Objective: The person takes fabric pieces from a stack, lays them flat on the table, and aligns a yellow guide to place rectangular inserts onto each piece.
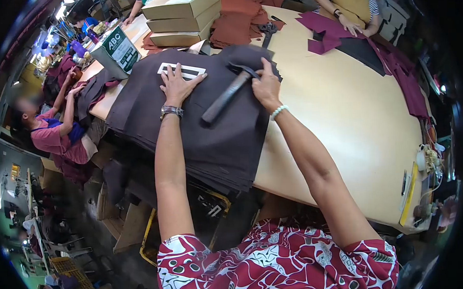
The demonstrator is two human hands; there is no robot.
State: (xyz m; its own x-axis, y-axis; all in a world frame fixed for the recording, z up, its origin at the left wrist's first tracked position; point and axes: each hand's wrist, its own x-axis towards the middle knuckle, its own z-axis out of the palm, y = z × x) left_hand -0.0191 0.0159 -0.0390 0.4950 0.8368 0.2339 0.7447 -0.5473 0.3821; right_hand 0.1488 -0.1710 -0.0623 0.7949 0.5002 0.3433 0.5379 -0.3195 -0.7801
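A stack of dark fabric pieces (190, 130) lies on the table and hangs over its front edge. My left hand (179, 87) is spread over the stack, its fingertips on a white slotted template (196, 72). To the right, my right hand (266, 86) is closed at the head end of a hammer (226, 100), whose dark handle points down and left above the fabric. The fingers curl by the metal head.
Cardboard boxes (183, 16) and rust-coloured fabric (237, 22) stand behind the stack, near a green and white box (117, 52). Co-workers sit at left and back right, with maroon pieces (334, 31). A yellow ruler (409, 192) lies at the right edge.
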